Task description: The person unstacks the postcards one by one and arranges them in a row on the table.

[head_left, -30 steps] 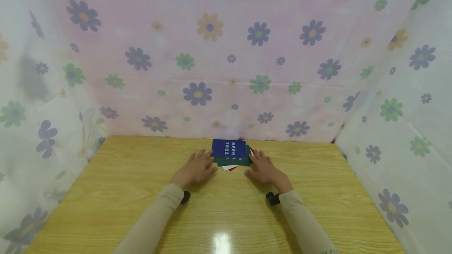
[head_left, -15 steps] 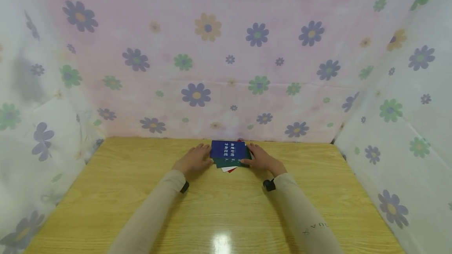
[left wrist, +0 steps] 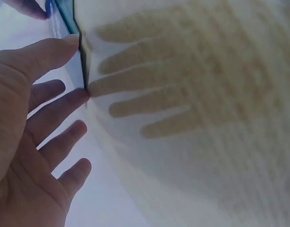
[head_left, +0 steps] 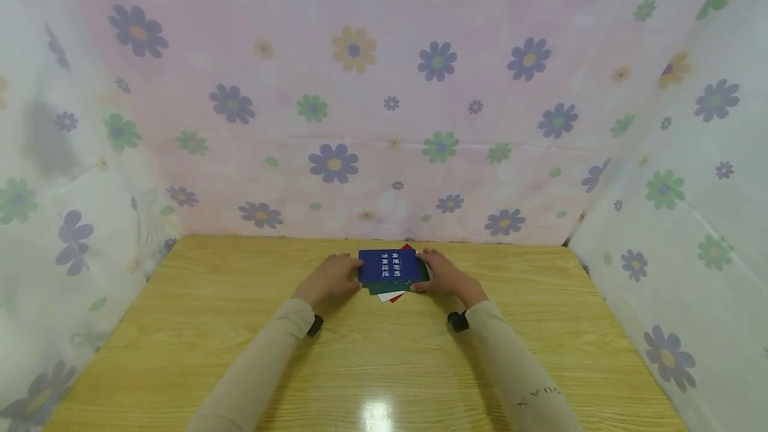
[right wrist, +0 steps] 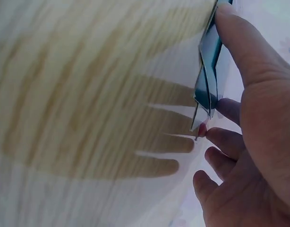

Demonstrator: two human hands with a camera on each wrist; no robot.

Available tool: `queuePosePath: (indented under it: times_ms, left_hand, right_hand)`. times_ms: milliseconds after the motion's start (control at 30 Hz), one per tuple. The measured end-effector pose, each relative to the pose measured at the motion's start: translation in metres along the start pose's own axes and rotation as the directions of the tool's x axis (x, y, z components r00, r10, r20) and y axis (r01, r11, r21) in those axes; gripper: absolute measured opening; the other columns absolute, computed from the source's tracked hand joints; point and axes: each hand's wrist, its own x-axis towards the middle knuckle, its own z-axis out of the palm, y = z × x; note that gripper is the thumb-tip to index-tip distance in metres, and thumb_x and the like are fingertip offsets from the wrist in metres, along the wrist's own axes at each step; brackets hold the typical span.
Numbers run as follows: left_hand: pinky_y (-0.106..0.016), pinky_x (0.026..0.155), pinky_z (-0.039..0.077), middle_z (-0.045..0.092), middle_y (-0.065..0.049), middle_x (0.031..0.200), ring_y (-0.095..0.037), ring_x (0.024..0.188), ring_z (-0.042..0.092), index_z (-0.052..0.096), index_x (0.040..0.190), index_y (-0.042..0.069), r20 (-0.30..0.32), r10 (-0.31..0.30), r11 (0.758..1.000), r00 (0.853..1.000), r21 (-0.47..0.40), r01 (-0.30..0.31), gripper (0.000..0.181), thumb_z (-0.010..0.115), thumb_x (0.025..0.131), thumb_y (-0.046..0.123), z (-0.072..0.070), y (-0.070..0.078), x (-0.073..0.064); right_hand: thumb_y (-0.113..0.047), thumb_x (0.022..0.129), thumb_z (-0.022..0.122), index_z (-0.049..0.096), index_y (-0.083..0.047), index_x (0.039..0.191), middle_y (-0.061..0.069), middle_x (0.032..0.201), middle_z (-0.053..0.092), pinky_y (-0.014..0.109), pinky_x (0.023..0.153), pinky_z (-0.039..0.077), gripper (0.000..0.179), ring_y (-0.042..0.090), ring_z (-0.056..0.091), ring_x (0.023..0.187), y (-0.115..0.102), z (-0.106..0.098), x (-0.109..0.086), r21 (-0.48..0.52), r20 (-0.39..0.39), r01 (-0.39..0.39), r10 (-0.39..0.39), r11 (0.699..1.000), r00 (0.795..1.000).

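Near the desk's (head_left: 384,352) far edge, card stack (head_left: 373,267) is pinched at right end by right hand (head_left: 447,277); left end is touched by left hand (head_left: 331,279), fingers loosely extended.

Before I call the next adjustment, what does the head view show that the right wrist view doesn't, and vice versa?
Only the head view: the left hand and the white characters on the blue top card. Only the right wrist view: the card stack edge-on from close up, and distinct finger-shaped shadows. Both: the right hand touching the card stack, and the wooden table.
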Motion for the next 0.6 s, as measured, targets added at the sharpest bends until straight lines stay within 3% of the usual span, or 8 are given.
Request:
queuePosePath:
  times_ms: [67,133,300,367,467,600]
  left_hand:
    - [-0.046,0.11,0.047,0.069,-0.012,0.125,-0.029,0.117,0.063,0.063,0.136,0.002,-0.001,-0.005,1.0,1.0,-0.015,0.005,0.044,0.07,0.094,0.015,-0.002,-0.001,0.002]
    - [-0.047,0.11,0.048,0.066,-0.016,0.131,-0.032,0.121,0.062,0.059,0.139,0.0,0.009,-0.002,0.999,1.0,-0.046,0.002,0.051,0.073,0.093,0.017,-0.004,-0.004,0.005]
    - [-0.053,0.12,0.033,0.047,-0.024,0.153,-0.042,0.144,0.041,0.042,0.15,-0.006,0.054,0.021,0.997,0.998,-0.075,-0.017,0.079,0.077,0.091,0.031,-0.003,-0.015,0.013]
    - [-0.055,0.122,0.028,0.039,-0.024,0.159,-0.043,0.149,0.032,0.035,0.155,-0.005,0.079,0.004,0.997,0.997,-0.073,0.002,0.088,0.077,0.09,0.038,-0.002,-0.019,0.014]
    - [-0.056,0.124,0.022,0.027,-0.022,0.165,-0.043,0.154,0.021,0.027,0.159,-0.002,0.112,-0.038,0.997,0.993,-0.066,0.045,0.097,0.076,0.089,0.045,-0.001,-0.021,0.014]
    - [-0.056,0.126,0.018,0.019,-0.021,0.168,-0.042,0.155,0.015,0.024,0.161,0.0,0.126,-0.052,0.998,0.991,-0.04,0.058,0.1,0.075,0.09,0.049,0.0,-0.019,0.014]
  right_hand:
    - [-0.038,0.087,0.081,0.037,-0.001,0.156,0.023,0.163,0.031,0.059,0.123,0.024,0.09,0.044,0.022,0.153,0.0,-0.002,-0.001,-0.005,0.008,0.002,-0.002,1.0,1.0]
    - [-0.039,0.086,0.082,0.035,-0.002,0.157,0.021,0.162,0.034,0.059,0.123,0.024,0.093,0.044,0.022,0.153,0.001,-0.005,0.0,-0.02,0.018,-0.007,0.008,1.0,1.0]
    - [-0.043,0.085,0.082,0.031,-0.004,0.159,0.02,0.163,0.033,0.061,0.123,0.021,0.097,0.045,0.019,0.153,0.002,-0.011,0.006,-0.069,0.048,-0.06,0.064,0.996,0.997]
    - [-0.044,0.086,0.08,0.031,-0.005,0.16,0.022,0.164,0.029,0.062,0.123,0.02,0.097,0.046,0.018,0.153,0.002,-0.013,0.009,-0.076,0.061,-0.07,0.074,0.995,0.995]
    - [-0.044,0.087,0.079,0.029,-0.006,0.16,0.025,0.165,0.024,0.064,0.122,0.02,0.096,0.047,0.017,0.153,0.002,-0.013,0.013,-0.084,0.081,-0.061,0.068,0.995,0.994]
    - [-0.045,0.09,0.077,0.026,-0.009,0.162,0.025,0.167,0.016,0.064,0.122,0.019,0.096,0.046,0.013,0.154,0.002,-0.013,0.015,-0.105,0.102,-0.062,0.072,0.993,0.992]
